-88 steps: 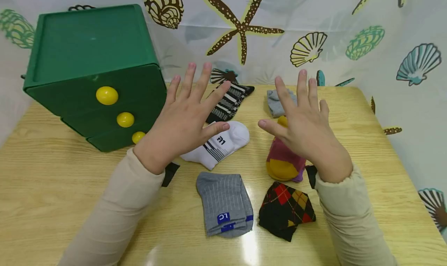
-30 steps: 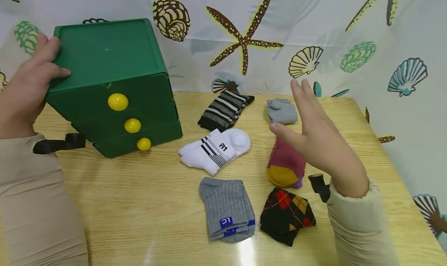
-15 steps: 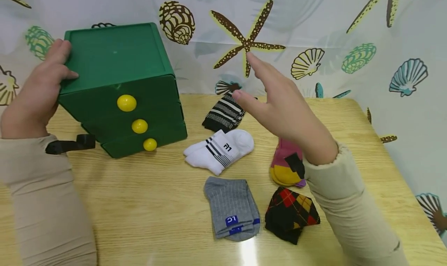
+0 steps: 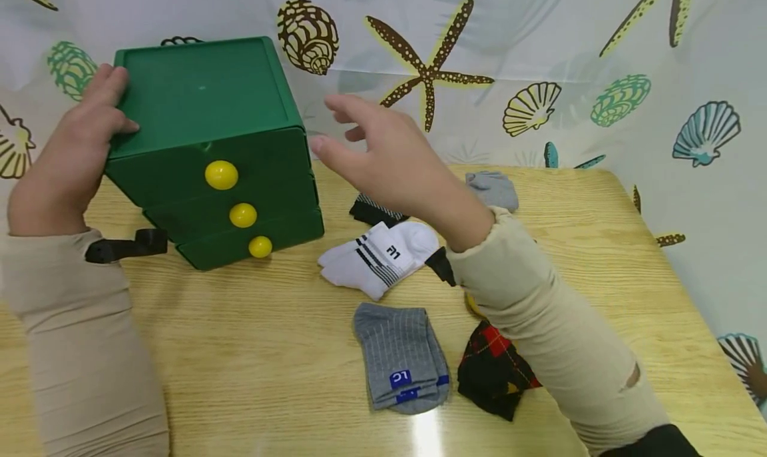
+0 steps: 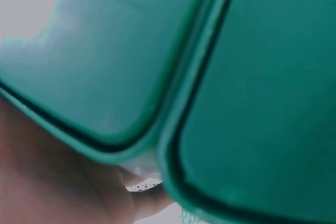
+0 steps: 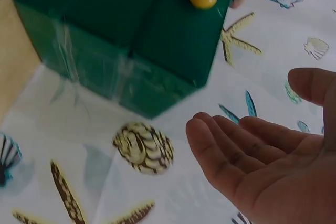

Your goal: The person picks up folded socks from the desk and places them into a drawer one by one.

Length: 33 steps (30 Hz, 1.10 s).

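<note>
A green box with three drawers and yellow knobs, a small drawer cabinet [image 4: 204, 97], stands at the left of the head view. My left hand [image 4: 68, 157] grips its upper left edge, thumb over the top and palm along the side. The left wrist view shows that palm close against the green plastic [image 5: 94, 66]. My right hand [image 4: 389, 157] hovers just right of the cabinet, apart from it, holding nothing. Its fingers are loosely bent in the right wrist view, palm towards the green side. Shut drawers show yellow knobs [image 4: 222, 175] facing front.
Folded socks lie on the wooden table [image 4: 257, 364]: white socks [image 4: 380, 257], grey striped socks [image 4: 401, 357], argyle socks [image 4: 494, 370], light grey socks [image 4: 493, 189]. Black patterned socks [image 4: 374, 210] and a yellow-and-maroon pair are mostly hidden by my right arm. A shell-print curtain [image 4: 539, 37] hangs behind.
My left hand has come from above the table to the cabinet's left side and stayed there. My right hand has swept left from above the socks towards the cabinet's right side.
</note>
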Tool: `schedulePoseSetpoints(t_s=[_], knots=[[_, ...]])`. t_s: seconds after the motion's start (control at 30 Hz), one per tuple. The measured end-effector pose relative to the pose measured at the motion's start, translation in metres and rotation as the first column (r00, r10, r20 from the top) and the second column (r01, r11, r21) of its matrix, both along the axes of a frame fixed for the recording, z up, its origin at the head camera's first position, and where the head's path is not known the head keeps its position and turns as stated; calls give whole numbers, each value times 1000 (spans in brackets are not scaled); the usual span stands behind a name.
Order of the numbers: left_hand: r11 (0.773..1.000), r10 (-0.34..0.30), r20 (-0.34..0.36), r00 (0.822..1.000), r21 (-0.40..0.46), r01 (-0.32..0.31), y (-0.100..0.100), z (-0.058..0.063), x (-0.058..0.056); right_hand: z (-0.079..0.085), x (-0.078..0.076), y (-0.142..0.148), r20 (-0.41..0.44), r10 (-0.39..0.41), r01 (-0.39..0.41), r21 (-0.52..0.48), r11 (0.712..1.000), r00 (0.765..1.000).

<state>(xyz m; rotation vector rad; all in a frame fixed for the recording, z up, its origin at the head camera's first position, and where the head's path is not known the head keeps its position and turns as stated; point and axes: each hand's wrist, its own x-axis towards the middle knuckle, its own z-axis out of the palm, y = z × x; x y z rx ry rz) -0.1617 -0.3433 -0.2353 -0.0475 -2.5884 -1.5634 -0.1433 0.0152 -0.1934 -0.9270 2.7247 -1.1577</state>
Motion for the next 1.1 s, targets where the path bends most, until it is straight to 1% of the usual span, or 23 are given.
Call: schedulePoseSetpoints(t_s=[0.17,0.33,0.47,0.57,0.63,0.73,0.83,0.9,1.0,1.1], knots=[[999,9,5,1000,-37,-9,0,2,1,-14,-3,-28,83,41,-35,-73,997,996],[1000,-5,9,1000,-19,5,-1,4,1,-30,-8,-49,138,78,-57,-154,986,987],[1000,-23,14,1000,-9,23,-2,3,1,-41,-11,-64,160,122,-82,-236,968,980],[999,-29,16,999,-16,29,-3,3,1,-44,-12,-74,191,147,-91,-273,958,970],[999,-30,19,999,-29,30,-3,3,1,-44,-12,-81,221,161,-96,-276,956,962],[999,-33,14,999,-25,33,-1,4,1,-42,-9,-89,251,174,-104,-266,958,952],[999,-29,15,999,-15,30,0,5,1,-44,-6,-95,246,163,-95,-266,959,956],[1000,-26,18,1000,-15,26,0,6,2,-46,-3,-98,232,136,-70,-271,960,963],[999,-22,26,999,-26,22,1,6,2,-52,1,-103,211,69,-5,-291,957,975],[999,-17,31,999,-34,18,-1,5,3,-60,8,-113,226,-2,82,-344,935,974]])
